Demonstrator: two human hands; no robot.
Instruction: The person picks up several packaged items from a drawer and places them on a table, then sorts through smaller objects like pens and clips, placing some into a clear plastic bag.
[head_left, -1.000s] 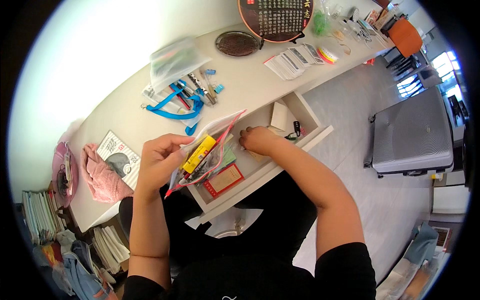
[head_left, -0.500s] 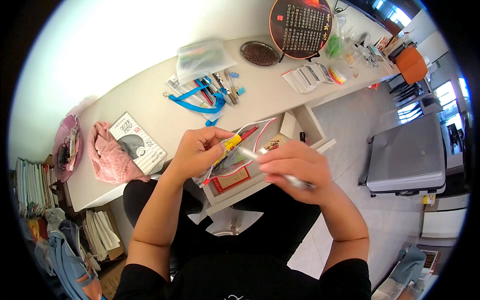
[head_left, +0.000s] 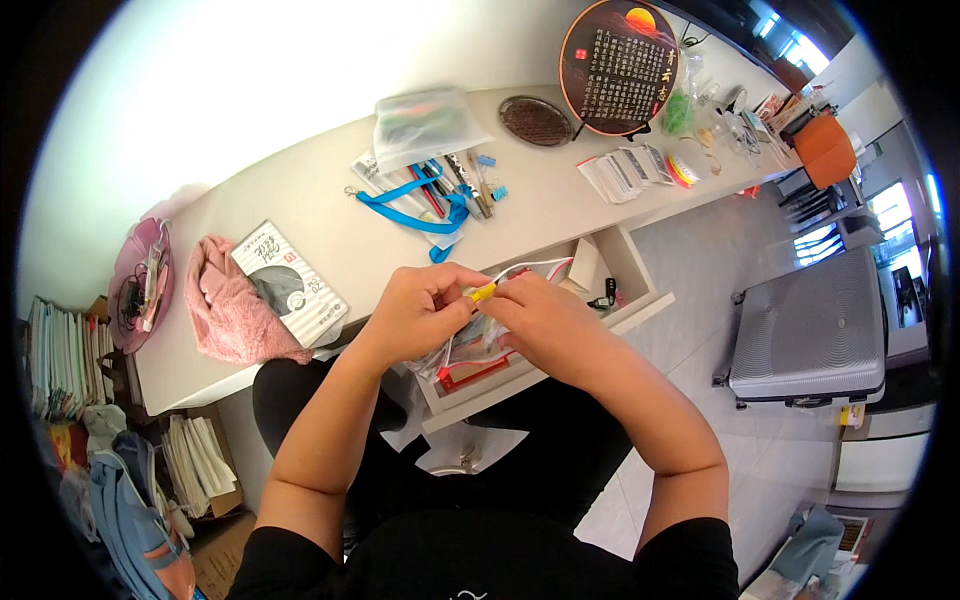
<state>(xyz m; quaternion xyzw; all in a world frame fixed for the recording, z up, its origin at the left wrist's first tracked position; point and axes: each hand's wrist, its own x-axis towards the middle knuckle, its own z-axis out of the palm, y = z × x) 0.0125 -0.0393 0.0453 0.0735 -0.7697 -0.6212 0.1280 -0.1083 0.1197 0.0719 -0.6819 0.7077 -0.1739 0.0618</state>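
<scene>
Both hands have closed together over the clear bag since the earlier frame.
Left hand [head_left: 420,310] and right hand [head_left: 535,320] pinch the clear bag [head_left: 470,345] above the open drawer [head_left: 630,275] under the counter [head_left: 330,215]; it looks light, limp and slippery, best gripped at its top edge.

Bare desk strip [head_left: 330,215] behind hands, blue lanyard [head_left: 415,205] and pens [head_left: 450,180] beyond, open drawer [head_left: 630,275] right

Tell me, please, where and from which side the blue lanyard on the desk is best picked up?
Probably the flat doubled strap near the middle of the blue lanyard, pinched from above. It lies flat on the desk, and its right end runs in among the pens, so the left stretch looks freer to grip.
</scene>
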